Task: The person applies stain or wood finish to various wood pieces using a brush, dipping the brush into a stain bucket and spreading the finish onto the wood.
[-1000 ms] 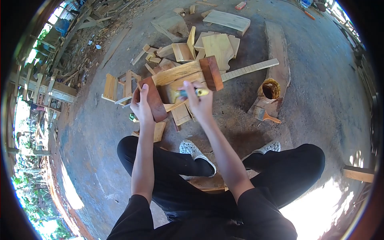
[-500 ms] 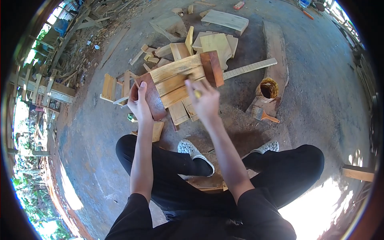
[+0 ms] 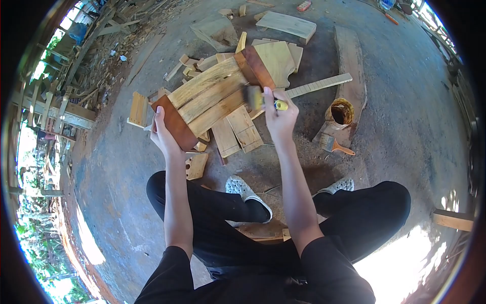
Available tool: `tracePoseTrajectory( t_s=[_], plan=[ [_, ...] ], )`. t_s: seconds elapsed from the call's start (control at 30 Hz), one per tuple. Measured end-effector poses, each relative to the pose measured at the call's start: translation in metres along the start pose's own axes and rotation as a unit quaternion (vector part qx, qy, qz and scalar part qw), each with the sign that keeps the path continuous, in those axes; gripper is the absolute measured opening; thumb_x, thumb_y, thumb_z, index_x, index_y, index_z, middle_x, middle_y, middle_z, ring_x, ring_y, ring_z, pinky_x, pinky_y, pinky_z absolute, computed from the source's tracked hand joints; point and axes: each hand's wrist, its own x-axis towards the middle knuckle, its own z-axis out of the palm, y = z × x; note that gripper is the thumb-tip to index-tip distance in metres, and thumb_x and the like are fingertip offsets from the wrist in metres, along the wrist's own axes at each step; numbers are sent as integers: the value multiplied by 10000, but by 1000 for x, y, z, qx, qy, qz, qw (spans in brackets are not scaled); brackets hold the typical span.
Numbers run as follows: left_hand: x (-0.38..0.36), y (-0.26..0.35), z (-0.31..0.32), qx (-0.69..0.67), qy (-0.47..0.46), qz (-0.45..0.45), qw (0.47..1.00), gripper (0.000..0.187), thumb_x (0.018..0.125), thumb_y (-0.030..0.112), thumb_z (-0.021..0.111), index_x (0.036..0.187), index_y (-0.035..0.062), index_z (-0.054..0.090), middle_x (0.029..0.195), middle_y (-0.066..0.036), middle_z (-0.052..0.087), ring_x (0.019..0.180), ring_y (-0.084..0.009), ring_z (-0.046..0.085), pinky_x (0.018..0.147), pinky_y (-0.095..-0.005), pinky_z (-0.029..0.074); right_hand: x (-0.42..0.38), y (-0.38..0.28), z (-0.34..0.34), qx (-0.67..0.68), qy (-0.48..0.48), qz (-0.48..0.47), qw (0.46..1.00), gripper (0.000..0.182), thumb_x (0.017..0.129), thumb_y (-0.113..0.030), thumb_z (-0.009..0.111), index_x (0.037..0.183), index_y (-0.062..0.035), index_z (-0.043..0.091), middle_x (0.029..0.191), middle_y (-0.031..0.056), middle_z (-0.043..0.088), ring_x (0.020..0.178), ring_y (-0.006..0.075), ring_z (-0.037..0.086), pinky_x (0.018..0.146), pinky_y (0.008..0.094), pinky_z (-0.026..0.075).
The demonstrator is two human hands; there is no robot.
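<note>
My left hand (image 3: 164, 134) grips the reddish-brown end of a slatted wooden piece (image 3: 205, 99), thumb on top and the other fingers hidden beneath. The piece is held tilted above the floor. It has pale yellow-brown boards between two darker stained ends. In my right hand (image 3: 280, 114) is a paintbrush (image 3: 259, 97) with a yellow handle. Its dark bristles, blurred by motion, are at the right edge of the boards, close to the far dark end; whether they touch is hard to tell.
Wood offcuts (image 3: 238, 134) lie piled beneath the piece. To the right, a stained open pot (image 3: 340, 113) stands on a long plank (image 3: 350, 55), with a second paintbrush (image 3: 336, 145) beside it. A pale wooden block (image 3: 287, 24) lies farther back. My shoes (image 3: 245, 191) rest on the floor close by.
The wooden piece has turned and shifted left, showing more of its slatted face. My right hand with the paintbrush has moved right, from mid-board to the right edge.
</note>
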Motion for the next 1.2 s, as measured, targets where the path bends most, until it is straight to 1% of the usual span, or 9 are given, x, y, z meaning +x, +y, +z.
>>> tracePoseTrajectory(
  t_s=[0.07, 0.27, 0.33, 0.43, 0.5, 0.7, 1.03, 1.1, 1.2],
  plan=[
    [-3, -2, 2, 7, -5, 22, 1000, 471, 936, 383, 780, 1180, -17, 729, 1123, -62, 708, 1016, -157, 658, 920, -305, 518, 5, 6, -6, -130, 48, -116, 984, 261, 1032, -194, 716, 871, 9, 747, 750, 86, 712, 639, 116, 680, 522, 289, 505],
    [-6, -3, 12, 34, -25, 46, 998, 539, 913, 380, 800, 1230, -46, 713, 1171, -97, 714, 1040, -189, 670, 945, -321, 524, -46, -33, 53, -115, -11, -196, 974, 231, 987, -144, 749, 803, -22, 683, 766, 112, 685, 557, 217, 629, 504, 327, 456],
    [-1, -5, 12, 28, -28, 44, 998, 550, 910, 386, 800, 1234, -50, 711, 1177, -104, 715, 1040, -196, 674, 948, -326, 526, -59, -36, 68, 78, -99, -4, 992, 277, 1004, -158, 736, 777, -14, 669, 711, 88, 669, 539, 163, 629, 481, 304, 448],
    [8, -9, 4, 0, -36, -3, 999, 547, 920, 385, 784, 1237, -54, 707, 1186, -118, 718, 1031, -204, 688, 946, -329, 536, -55, -45, 67, 139, -120, 82, 979, 311, 1024, -175, 719, 772, 2, 673, 677, 66, 674, 543, 97, 635, 481, 270, 451],
    [3, -10, -3, -32, -134, -79, 987, 526, 942, 366, 758, 1248, -58, 701, 1183, -112, 723, 1041, -197, 690, 963, -317, 530, -44, -53, 58, 145, -118, 94, 978, 334, 1051, -229, 688, 862, 40, 740, 803, 93, 761, 584, 101, 679, 520, 226, 535],
    [-19, -24, 0, 131, -244, -26, 961, 535, 963, 313, 749, 1317, -81, 677, 1200, -104, 735, 1096, -160, 673, 1012, -292, 500, -19, -62, 39, 193, 29, 76, 978, 336, 1083, -222, 633, 905, 55, 701, 858, 133, 775, 604, 108, 693, 530, 227, 553],
    [-5, -16, 7, 96, -23, 0, 995, 570, 930, 383, 785, 1270, -67, 708, 1200, -109, 718, 1061, -175, 670, 971, -301, 510, -33, -37, 44, 136, -154, 130, 970, 358, 1060, -272, 675, 853, 19, 695, 777, 89, 744, 543, 90, 664, 467, 234, 508],
    [-4, -11, 5, 73, -22, -21, 997, 553, 931, 414, 777, 1229, -49, 724, 1191, -102, 706, 1035, -172, 664, 938, -303, 519, -26, -39, 38, 106, -246, 159, 950, 374, 1057, -287, 679, 839, 17, 697, 745, 84, 728, 529, 92, 656, 464, 234, 506],
    [-2, -6, 2, 10, -43, -35, 998, 525, 940, 389, 772, 1219, -53, 722, 1149, -90, 712, 1038, -164, 657, 926, -302, 519, -22, -42, 34, 126, -211, 145, 958, 360, 1051, -277, 688, 848, 19, 708, 732, 79, 720, 526, 95, 657, 458, 230, 499]
  ],
)
